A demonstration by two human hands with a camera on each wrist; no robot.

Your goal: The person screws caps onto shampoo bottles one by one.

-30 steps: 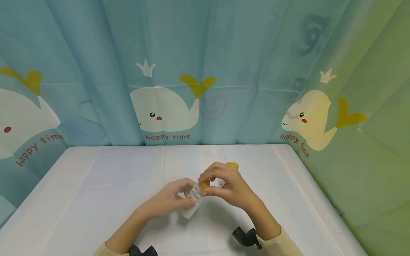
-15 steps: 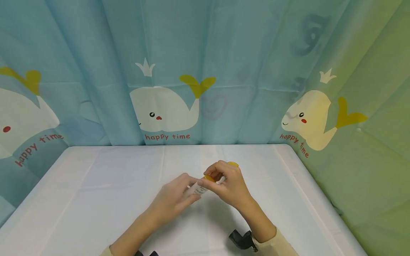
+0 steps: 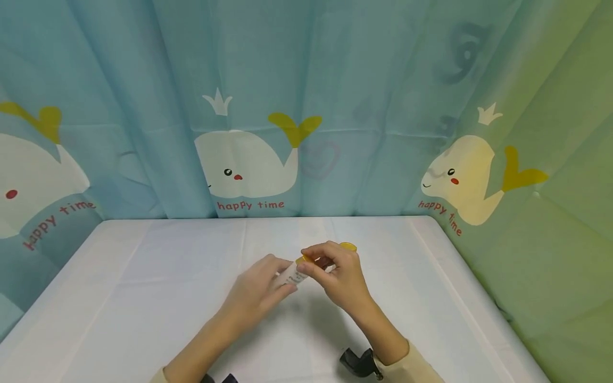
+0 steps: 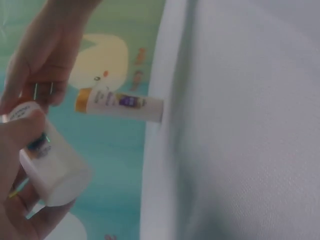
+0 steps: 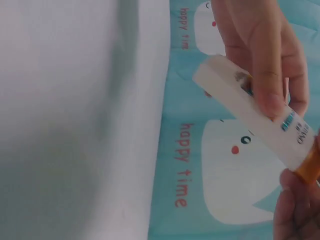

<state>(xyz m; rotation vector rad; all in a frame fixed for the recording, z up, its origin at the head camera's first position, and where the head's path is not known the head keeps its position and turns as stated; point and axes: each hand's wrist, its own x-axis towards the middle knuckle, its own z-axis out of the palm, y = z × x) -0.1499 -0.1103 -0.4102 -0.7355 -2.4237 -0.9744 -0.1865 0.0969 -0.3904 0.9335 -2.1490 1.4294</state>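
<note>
In the head view, my left hand (image 3: 254,292) grips a white bottle (image 3: 290,275) with dark print, tilted and held above the table. My right hand (image 3: 342,276) pinches its orange-yellow cap (image 3: 301,259) between thumb and fingers; the cap is on the bottle's upper end. The right wrist view shows the bottle's white body (image 5: 240,105) and its orange cap (image 5: 310,167) with fingertips on it. A second white bottle (image 4: 130,105), with a purple label patch and an orange cap, stands upright on the table. My right hand hides most of it in the head view.
A white cloth covers the table (image 3: 158,298). Behind and to the right hangs a blue-green curtain (image 3: 364,106) with printed whales. A black wrist mount (image 3: 359,363) sits at the right sleeve.
The held bottle has been raised and moved away from me, and its base is now hidden behind my left hand in the head view. The right fingers stay at the cap; the second bottle stays put.
</note>
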